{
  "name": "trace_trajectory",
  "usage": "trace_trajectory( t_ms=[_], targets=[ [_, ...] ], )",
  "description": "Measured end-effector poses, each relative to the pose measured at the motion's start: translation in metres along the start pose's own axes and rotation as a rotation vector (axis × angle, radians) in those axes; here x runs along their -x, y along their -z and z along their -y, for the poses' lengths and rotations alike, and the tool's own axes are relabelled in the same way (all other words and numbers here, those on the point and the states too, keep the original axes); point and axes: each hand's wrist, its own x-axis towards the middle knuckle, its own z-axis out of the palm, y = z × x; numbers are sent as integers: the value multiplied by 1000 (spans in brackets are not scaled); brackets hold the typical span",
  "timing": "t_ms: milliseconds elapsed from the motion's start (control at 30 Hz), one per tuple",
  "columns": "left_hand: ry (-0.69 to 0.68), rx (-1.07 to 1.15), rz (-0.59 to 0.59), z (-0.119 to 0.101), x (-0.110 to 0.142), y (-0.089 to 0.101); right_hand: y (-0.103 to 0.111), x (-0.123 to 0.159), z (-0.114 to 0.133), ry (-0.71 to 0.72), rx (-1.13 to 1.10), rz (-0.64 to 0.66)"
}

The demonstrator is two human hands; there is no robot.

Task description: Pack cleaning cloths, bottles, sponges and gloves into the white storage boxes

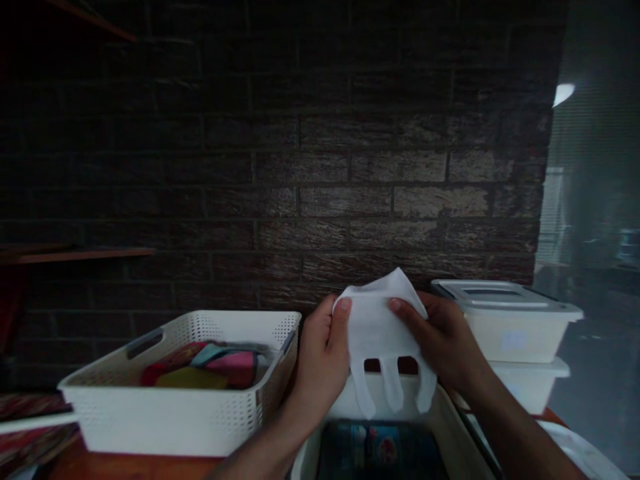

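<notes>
Between my two hands is a flat white sheet-like piece (377, 327) with a pointed top corner and three rounded, finger-like strips hanging from its lower edge. Its exact kind and material do not show clearly. My left hand (323, 353) pinches its left side, thumb in front. On the opposite side my right hand (445, 340) grips it with the thumb on its face. Both hands' other fingers are mostly behind the piece or turned away. Below hangs open a cream bin (455, 427) holding a dark package (380, 450) with coloured pictures.
On the left stands a white perforated basket (165, 417) with colourful cloth-like items (215, 367). Two lidded boxes (510, 333) are stacked at the right. A dark brick wall (320, 167) rises behind. A wooden shelf (75, 255) juts out at left. The wooden surface (135, 465) shows in front.
</notes>
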Motion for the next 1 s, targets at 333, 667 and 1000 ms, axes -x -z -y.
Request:
trace_trajectory(
  t_ms=[333,667,1000],
  targets=[
    [104,-8,63,2,-2,-1,3,-10,2,22,56,110],
    [102,45,-99,4,0,1,22,-2,9,-3,-77,82],
    [106,152,197,11,1,-8,18,-8,5,50,-39,25]
  ],
)
